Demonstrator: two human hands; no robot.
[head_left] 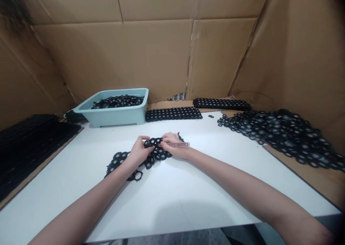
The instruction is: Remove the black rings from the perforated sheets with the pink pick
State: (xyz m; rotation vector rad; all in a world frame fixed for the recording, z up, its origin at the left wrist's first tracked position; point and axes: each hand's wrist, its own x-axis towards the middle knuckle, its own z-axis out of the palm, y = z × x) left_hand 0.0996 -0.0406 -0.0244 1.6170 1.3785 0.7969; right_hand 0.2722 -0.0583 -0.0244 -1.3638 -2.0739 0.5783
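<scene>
On the near side of the blue plastic basin [118, 118], reaching past its right end, a strip of linked black rings [163, 154] is being pinched between thumb and fingers of the left hand [138, 152], while a slim reddish-handled tool [181, 144] is being gripped in the right hand [176, 152], its tip not being clearly shown. Because the tool is being held so close to the left thumb, a ring could be torn, or the thumb pricked, if the bunched strip were slipping.
</scene>
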